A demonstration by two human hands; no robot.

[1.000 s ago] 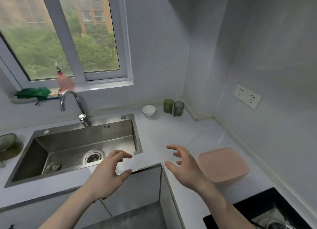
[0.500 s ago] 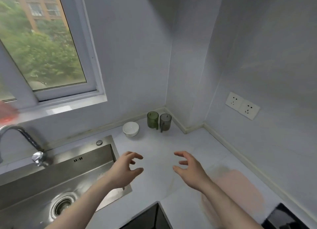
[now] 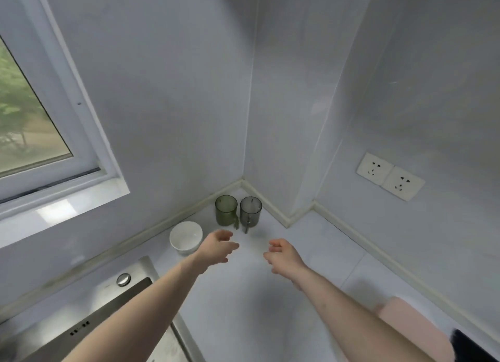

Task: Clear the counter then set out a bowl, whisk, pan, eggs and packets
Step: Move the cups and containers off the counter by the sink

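A small white bowl (image 3: 186,237) stands on the white counter (image 3: 243,307) near the back wall. Beside it in the corner stand a green cup (image 3: 226,210) and a grey cup (image 3: 250,212), both upright. My left hand (image 3: 217,246) hovers just right of the bowl and in front of the green cup, fingers loosely curved, holding nothing. My right hand (image 3: 282,254) hovers in front of the grey cup, fingers loosely curled, also empty.
A steel sink (image 3: 94,315) lies at the lower left. A pink flat container (image 3: 414,326) sits at the lower right, partly behind my right forearm, with a black hob edge (image 3: 470,345) beyond it. Two wall sockets (image 3: 389,176) sit on the right wall.
Both hands have reached forward toward the bowl and cups in the corner. My view has swung right and closer, so the tap and most of the sink have left the frame.
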